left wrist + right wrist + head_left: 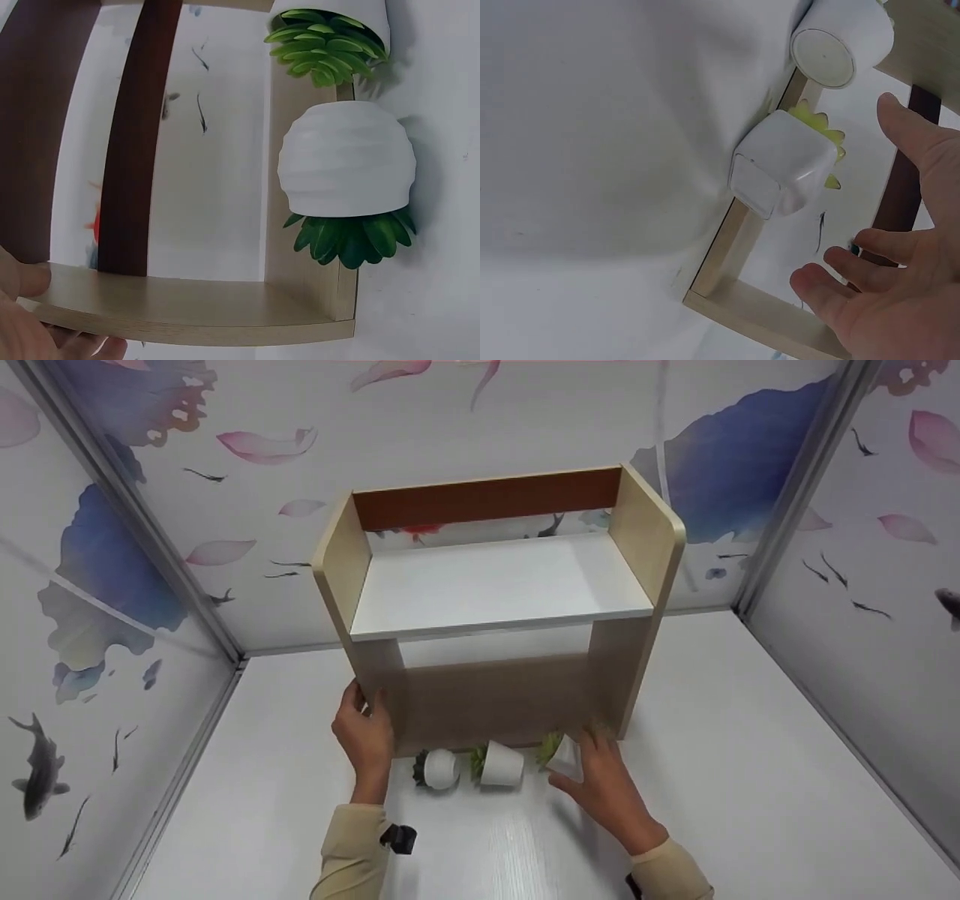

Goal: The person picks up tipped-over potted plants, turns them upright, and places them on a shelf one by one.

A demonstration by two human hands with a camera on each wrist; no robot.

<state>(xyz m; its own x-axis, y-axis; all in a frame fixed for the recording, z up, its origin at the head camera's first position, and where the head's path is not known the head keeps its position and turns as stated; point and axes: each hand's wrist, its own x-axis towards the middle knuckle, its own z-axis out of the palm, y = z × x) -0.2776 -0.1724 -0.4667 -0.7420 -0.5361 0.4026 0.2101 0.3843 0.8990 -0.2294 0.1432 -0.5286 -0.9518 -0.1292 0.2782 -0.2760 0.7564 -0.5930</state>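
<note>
Beige sleeves (349, 851) enter at the bottom edge of the head view. At lower left, the left hand (365, 735) pinches the side panel of the shelf (495, 581), which fills the centre. At lower right, the right hand (609, 780) spreads its fingers beside one potted plant (565, 757); left of it lie a second plant (502, 765) and a round pot (441, 770).

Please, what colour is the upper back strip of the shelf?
The upper back strip is reddish-brown; the head view shows it best.

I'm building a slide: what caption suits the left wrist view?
Left hand grips the shelf; dark green plant and lighter one lie tipped.
</note>
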